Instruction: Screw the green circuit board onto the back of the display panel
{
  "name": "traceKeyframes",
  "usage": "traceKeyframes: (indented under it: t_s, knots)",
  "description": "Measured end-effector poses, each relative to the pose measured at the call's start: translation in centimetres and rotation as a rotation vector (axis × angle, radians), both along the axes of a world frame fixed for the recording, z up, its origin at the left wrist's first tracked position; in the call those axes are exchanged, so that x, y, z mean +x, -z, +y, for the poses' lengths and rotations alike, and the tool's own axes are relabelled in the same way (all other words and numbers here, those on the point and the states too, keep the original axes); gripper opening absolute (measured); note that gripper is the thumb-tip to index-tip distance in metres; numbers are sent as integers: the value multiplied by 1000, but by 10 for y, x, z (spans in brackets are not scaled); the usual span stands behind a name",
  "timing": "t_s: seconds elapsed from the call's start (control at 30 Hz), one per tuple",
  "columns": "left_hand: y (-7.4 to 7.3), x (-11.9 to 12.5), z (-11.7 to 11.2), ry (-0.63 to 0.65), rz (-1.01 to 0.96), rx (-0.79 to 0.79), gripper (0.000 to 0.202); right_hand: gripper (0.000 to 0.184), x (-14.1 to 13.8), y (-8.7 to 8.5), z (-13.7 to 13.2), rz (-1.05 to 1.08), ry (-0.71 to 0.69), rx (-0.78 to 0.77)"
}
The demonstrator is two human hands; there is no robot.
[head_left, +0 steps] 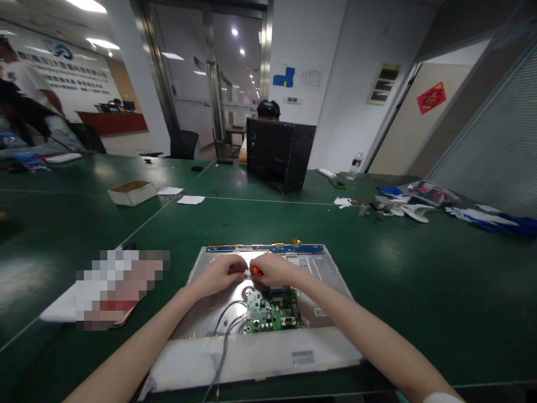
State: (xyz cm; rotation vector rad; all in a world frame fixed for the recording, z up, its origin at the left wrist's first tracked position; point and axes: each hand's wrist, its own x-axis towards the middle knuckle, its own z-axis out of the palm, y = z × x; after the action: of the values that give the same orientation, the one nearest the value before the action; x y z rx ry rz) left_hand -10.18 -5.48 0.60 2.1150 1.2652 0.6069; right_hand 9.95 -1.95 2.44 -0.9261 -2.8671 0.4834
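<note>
A flat display panel (pixel 260 352) lies back side up on the table in front of me, with a green circuit board (pixel 272 310) on its metal back. Along its far edge runs a narrow blue circuit strip (pixel 268 249). My right hand (pixel 274 268) is closed around an orange-handled tool (pixel 257 271) over the panel, just beyond the green board; the tool's tip is hidden. Close beside it, my left hand (pixel 226 272) rests over the panel with fingers curled together, hiding whatever is between them. Grey cables (pixel 226 347) trail from the board over the near edge.
A black computer case (pixel 279 154) stands across the green table (pixel 398 291), a person behind it. An open cardboard box (pixel 132 193) and papers (pixel 191 200) lie left. Loose parts and gloves (pixel 486 217) sit at right, a bottle (pixel 356 165) behind. People are at far left.
</note>
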Motion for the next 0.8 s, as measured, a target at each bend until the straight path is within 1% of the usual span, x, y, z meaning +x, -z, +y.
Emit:
traceKeyframes:
  t_s: [0.07, 0.1, 0.17, 0.27, 0.33, 0.4, 0.47, 0.57, 0.63, 0.8]
  knots:
    - [-7, -8, 0, 16, 2, -43, 15, 17, -1, 2, 0, -3, 0, 4]
    - [-11, -12, 0, 50, 11, -82, 15, 18, 1, 2, -1, 2, 4, 4]
    - [-20, -20, -3, 170, 46, -168, 16, 19, 5, 0, -4, 19, 21, 5]
    - [-32, -25, -11, 410, 104, -307, 14, 21, 17, -7, -12, 58, 53, 3]
    - [-36, -24, -17, 491, 137, -347, 16, 21, 27, -11, -17, 85, 67, -2]
    - [-36, -22, -21, 504, 168, -359, 22, 20, 38, -13, -22, 108, 84, -5]
    - [-34, -19, -25, 477, 192, -362, 26, 17, 49, -13, -26, 130, 102, -6]
    - [-29, -17, -26, 435, 204, -366, 19, 13, 65, -11, -28, 160, 129, -8]
    - [-28, -16, -26, 434, 198, -367, 12, 11, 73, -10, -29, 178, 138, -14]
    - [-32, -16, -26, 447, 197, -348, 8, 11, 85, -7, -31, 196, 166, -9]
